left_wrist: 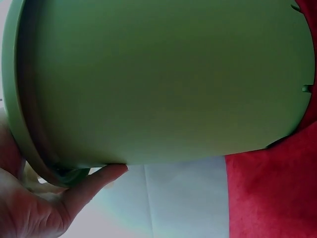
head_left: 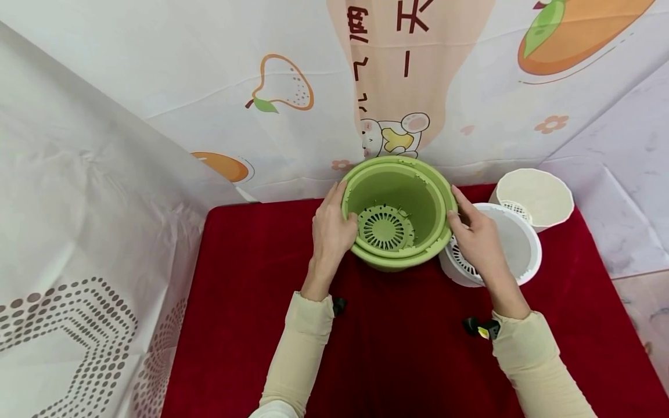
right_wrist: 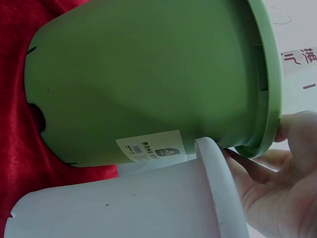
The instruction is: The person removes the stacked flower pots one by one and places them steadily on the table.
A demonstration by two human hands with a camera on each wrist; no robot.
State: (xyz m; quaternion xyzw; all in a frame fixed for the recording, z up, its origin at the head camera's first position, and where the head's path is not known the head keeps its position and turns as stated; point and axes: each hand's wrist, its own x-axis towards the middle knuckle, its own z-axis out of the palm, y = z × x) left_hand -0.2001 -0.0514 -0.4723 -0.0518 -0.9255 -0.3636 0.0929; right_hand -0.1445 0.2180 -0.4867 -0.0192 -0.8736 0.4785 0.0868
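While a fruit-printed white fabric backdrop (head_left: 172,87) hangs along the back, a red velvety tablecloth (head_left: 251,325) spreads below it. Near the backdrop, around the middle of the cloth's far edge, is a green plastic flowerpot (left_wrist: 163,84), its mouth turned up toward the head camera; a second green flowerpot (head_left: 399,187) is nested inside it, rim within rim. Whether the outer base bears fully on the cloth, I cannot tell. Just to the right is a white flowerpot (head_left: 514,232), partly hidden behind the right hand (head_left: 479,235), and beyond it, nearer the backdrop, a cream flowerpot (head_left: 540,200). Both hands grip the green pair by the rim: the left hand (head_left: 333,229) with its thumb over the left side and fingers outside, the right hand clasping the opposite side. Slots radiate around the inner pot's drainage base (head_left: 384,227). A small printed label (right_wrist: 151,145) sticks to the outer green wall.
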